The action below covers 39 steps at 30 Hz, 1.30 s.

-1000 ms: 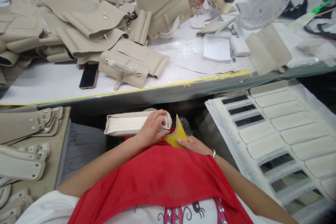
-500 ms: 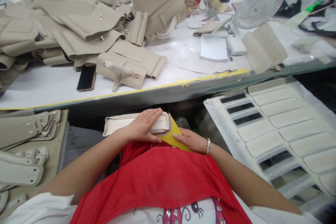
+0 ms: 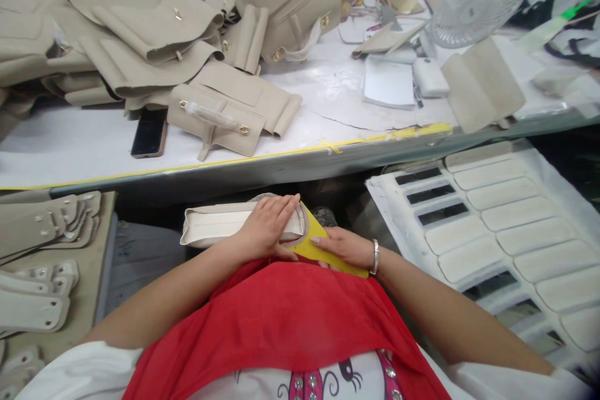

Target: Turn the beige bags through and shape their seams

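Note:
A cream, box-shaped piece [image 3: 215, 223] lies sideways in front of my red apron, close below the table edge. My left hand [image 3: 267, 225] rests over its right part, fingers together and the thumb lower down, gripping it. Against the piece's right end is a flat yellow sheet [image 3: 309, 244] with a curved edge. My right hand [image 3: 344, 247], with a silver bracelet at the wrist, holds this sheet between thumb and fingers. The underside of the cream piece is hidden.
Beige bag parts [image 3: 154, 31] are heaped on the white table [image 3: 323, 106], with a phone [image 3: 149, 132] and a fan [image 3: 480, 3]. Flat straps [image 3: 35, 300] lie at left. A board [image 3: 407, 250] with cream oval pieces stands at right.
The view has shifted slightly. My left hand has moved a little to the right over the cream piece. More of the yellow sheet shows below my right hand.

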{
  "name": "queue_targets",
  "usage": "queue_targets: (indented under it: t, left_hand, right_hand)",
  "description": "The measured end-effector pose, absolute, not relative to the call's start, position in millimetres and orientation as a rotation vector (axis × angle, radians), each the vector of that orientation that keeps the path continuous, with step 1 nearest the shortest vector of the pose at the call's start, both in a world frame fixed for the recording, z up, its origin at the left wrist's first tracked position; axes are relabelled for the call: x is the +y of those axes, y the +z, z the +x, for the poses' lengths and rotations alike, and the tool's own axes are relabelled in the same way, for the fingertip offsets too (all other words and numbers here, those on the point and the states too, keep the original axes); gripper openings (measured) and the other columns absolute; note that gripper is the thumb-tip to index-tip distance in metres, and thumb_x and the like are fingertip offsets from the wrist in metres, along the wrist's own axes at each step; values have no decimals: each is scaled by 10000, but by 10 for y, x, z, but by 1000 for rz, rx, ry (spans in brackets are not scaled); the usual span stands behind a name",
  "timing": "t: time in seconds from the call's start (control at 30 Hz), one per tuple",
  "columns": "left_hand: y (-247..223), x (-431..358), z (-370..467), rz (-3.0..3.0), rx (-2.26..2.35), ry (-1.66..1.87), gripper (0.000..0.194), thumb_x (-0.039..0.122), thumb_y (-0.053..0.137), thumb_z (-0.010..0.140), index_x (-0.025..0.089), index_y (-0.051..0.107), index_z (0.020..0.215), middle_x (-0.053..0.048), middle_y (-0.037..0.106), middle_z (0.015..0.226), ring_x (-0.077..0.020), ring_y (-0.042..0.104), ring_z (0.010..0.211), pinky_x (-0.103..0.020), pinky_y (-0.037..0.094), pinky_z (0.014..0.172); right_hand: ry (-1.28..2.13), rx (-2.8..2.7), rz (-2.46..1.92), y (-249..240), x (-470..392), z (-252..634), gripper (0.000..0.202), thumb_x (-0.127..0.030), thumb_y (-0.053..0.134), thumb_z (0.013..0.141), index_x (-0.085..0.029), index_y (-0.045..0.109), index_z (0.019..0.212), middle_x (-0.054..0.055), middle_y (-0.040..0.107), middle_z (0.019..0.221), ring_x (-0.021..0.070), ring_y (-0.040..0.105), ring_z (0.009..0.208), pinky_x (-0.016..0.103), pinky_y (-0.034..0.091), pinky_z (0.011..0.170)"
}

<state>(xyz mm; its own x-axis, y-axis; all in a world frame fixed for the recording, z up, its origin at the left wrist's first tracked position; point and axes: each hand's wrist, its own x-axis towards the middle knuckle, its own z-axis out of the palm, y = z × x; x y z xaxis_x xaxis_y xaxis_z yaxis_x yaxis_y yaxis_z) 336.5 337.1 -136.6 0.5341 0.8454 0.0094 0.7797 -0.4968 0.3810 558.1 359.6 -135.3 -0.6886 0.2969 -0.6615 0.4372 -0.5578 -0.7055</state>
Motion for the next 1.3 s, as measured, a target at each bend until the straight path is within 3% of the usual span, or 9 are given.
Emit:
queue_targets:
  t: [0.2,0.33,0.47,0.7,0.8,0.9,1.3]
  left_hand:
    - [-1383,3395,3362,2559,1361,170,699,334,500,792,117,207,1389,-196,377,1315,-310,349,1194,-440,244,982]
    - [-1400,3390,3378,2544,1380,209,648,247,462,797,135,222,1389,-194,381,1312,-312,351,1196,-446,257,978]
    - [-1422,3404,3373,2524,1382,206,673,163,451,763,157,208,1391,-178,379,1324,-299,354,1204,-448,261,985]
    - [-1389,3438,3256,2464,1206,271,765,335,516,766,162,128,1402,-171,319,1375,-299,317,1229,-445,242,1003]
    - [-1370,3460,3315,2378,1260,321,839,442,512,764,115,81,1405,-177,372,1330,-285,363,1182,-413,268,984]
    - [-1400,3476,3465,2382,1443,322,857,551,465,767,53,149,1389,-208,447,1234,-318,414,1093,-435,275,935]
    - [-1516,3478,3564,2526,1508,318,760,539,320,846,20,175,1383,-215,475,1192,-314,424,1064,-423,267,901]
  right_hand:
    - [-2449,1400,1102,-1431,3690,5602,459,-582,473,779,-135,559,837,-12,589,578,67,462,395,172,345,383]
    - [-2563,1323,1120,-1471,3678,5573,457,-558,522,758,-131,591,904,30,654,768,133,590,632,232,465,588]
    - [-2641,1349,1099,-1487,3648,5522,514,-560,524,751,-133,587,1031,61,658,961,204,611,859,325,464,805]
    - [-2504,1588,1205,-1516,3601,5492,604,-605,485,748,-113,563,1090,85,646,1012,250,585,965,379,438,874]
    - [-2479,1633,1204,-1559,3576,5499,596,-605,450,770,-110,556,1082,91,633,1033,248,576,971,367,434,872]
    - [-2377,1744,1222,-1616,3573,5510,622,-651,414,757,-111,579,1017,94,633,997,248,577,923,362,444,832]
    - [-2281,1767,1067,-1562,3805,5536,617,-676,398,743,-111,562,927,75,606,868,188,547,747,297,448,672]
